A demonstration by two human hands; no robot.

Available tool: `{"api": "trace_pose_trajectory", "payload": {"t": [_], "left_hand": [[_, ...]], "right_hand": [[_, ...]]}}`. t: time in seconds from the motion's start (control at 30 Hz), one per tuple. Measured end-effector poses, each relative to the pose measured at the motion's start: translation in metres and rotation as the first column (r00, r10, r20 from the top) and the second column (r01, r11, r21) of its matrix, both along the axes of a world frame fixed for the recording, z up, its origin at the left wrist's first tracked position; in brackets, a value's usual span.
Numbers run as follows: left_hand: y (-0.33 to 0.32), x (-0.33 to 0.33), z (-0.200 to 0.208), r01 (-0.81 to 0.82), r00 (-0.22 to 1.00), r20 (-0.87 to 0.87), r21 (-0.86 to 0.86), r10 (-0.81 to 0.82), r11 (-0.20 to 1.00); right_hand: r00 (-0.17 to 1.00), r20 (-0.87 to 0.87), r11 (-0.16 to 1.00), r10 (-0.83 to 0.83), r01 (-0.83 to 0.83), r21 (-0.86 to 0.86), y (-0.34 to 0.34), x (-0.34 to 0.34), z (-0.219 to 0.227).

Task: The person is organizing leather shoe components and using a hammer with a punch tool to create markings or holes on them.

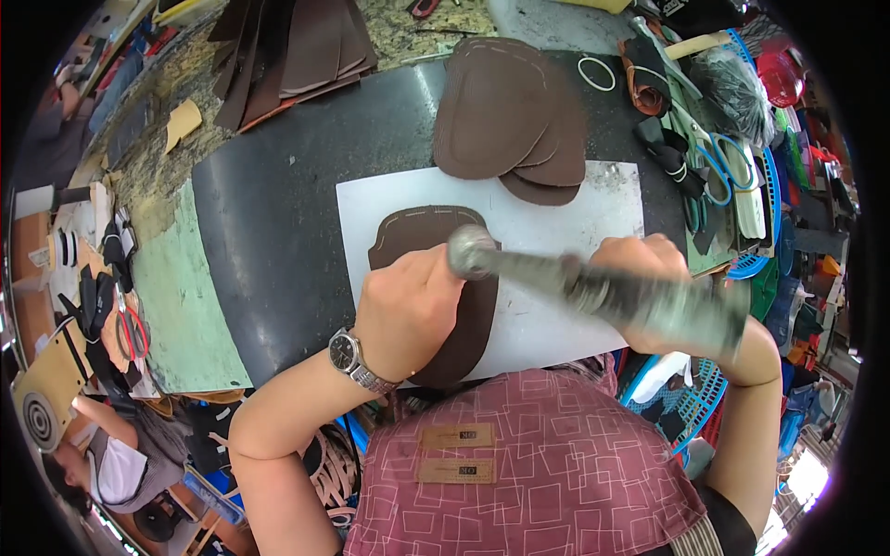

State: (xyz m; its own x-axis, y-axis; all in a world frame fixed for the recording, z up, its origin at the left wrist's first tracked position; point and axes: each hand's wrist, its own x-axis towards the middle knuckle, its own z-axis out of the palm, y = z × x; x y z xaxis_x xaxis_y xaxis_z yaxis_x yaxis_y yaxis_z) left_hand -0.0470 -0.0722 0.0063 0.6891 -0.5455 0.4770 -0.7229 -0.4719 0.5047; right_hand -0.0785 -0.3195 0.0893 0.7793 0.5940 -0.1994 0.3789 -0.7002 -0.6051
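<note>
On a white board (547,324) lies a brown leather piece (475,338) with a rounded outline and a row of slits or stitch marks along its far edge. My left hand (408,301), wearing a wristwatch, is closed over this piece; whatever its fingers pinch is hidden. My right hand (644,255) grips a hammer (593,289) with a rounded grey metal head and a worn greenish handle, blurred by motion. The hammer's head is directly over the fingers of my left hand. More rounded leather pieces (496,116) are stacked just beyond, partly overlapping the board.
A black mat (269,241) lies under the board. Dark leather strips (301,56) are piled at far left. Blue-handled scissors (718,167), a white ring (596,74) and a blue basket (769,185) are on the right. Red-handled scissors (133,334) and another person (116,463) are at left.
</note>
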Motion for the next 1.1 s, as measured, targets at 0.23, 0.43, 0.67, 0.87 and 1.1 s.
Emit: {"api": "trace_pose_trajectory", "payload": {"t": [0.23, 0.43, 0.67, 0.87, 1.1], "left_hand": [[0.003, 0.010, 0.002, -0.329, 0.586, -0.810, -0.253, -0.013, 0.910], [0.002, 0.009, -0.001, -0.286, 0.551, -0.835, -0.201, -0.011, 0.937], [-0.003, 0.005, -0.007, -0.113, 0.940, -0.333, -0.093, 0.076, 0.989], [0.000, 0.004, 0.001, -0.051, 0.959, -0.267, 0.165, 0.094, 0.985], [0.040, 0.030, 0.022, -0.247, 0.665, -0.745, -0.166, 0.043, 0.955]], "right_hand": [[0.986, 0.051, 0.986, -0.156, 0.152, 0.074, 0.002, -0.019, -0.026], [0.978, -0.042, 0.976, -0.206, 0.209, 0.067, 0.007, -0.018, -0.027], [0.976, -0.019, 0.961, -0.219, 0.218, 0.171, -0.002, -0.012, 0.004], [0.920, 0.392, 0.997, -0.007, 0.037, -0.067, -0.007, -0.011, -0.009], [0.637, 0.626, 0.816, -0.449, 0.578, -0.002, -0.095, -0.029, -0.047]]}}
